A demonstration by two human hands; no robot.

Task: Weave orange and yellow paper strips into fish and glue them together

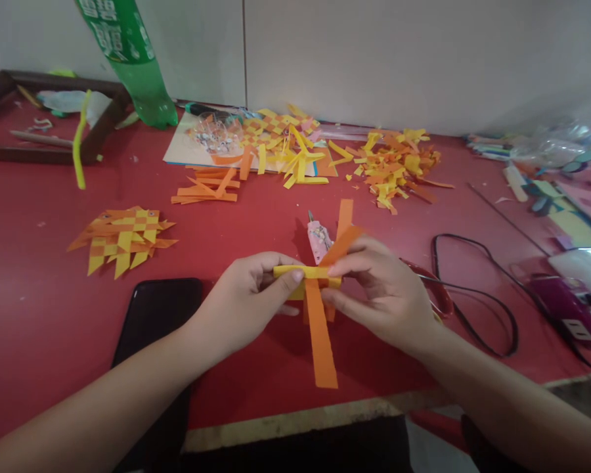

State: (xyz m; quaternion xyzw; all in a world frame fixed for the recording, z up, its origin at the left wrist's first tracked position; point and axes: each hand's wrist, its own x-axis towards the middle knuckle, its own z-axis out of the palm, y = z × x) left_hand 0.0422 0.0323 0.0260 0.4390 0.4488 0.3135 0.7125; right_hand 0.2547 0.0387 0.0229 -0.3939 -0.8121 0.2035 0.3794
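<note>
Near the front of the counter [246,394], in the head view, the left hand [251,295] pinches a folded yellow strip [312,271]; the right hand [381,282] pinches an orange strip [342,246] crossing it, while an orange tail [322,345] points nearer. If either hand slackened, the layers could spring apart; the pink tool [320,241], just beyond on the far side, might snag a strip

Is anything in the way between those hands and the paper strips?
Nothing visible is: the left hand and right hand directly hold the yellow strip and orange strips. The pink tool lies beyond them, not between.
</note>
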